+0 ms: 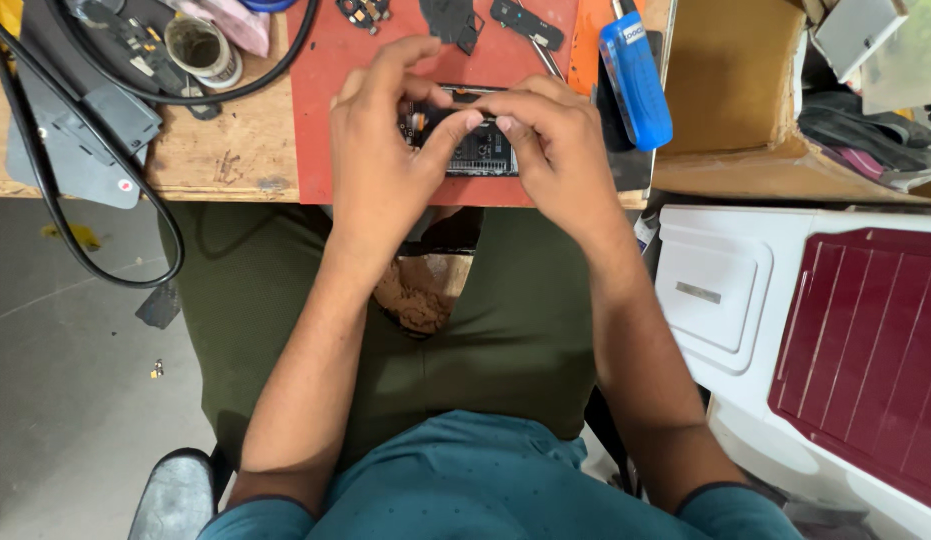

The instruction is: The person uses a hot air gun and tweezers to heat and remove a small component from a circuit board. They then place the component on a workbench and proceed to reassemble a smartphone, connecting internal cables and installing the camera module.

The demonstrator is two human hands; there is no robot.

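A small dark electronic device with its back off lies on a red mat at the near edge of a wooden workbench. My left hand covers its left end, thumb and fingers pinched on a dark part at its top edge. My right hand rests over its right end, fingertips meeting the left hand's at the same spot. Most of the device is hidden under both hands.
Loose black parts lie at the mat's far edge. A blue cylindrical tool sits right of the mat, a tape roll and a grey unit with black cables to the left. A white and maroon cabinet stands at right.
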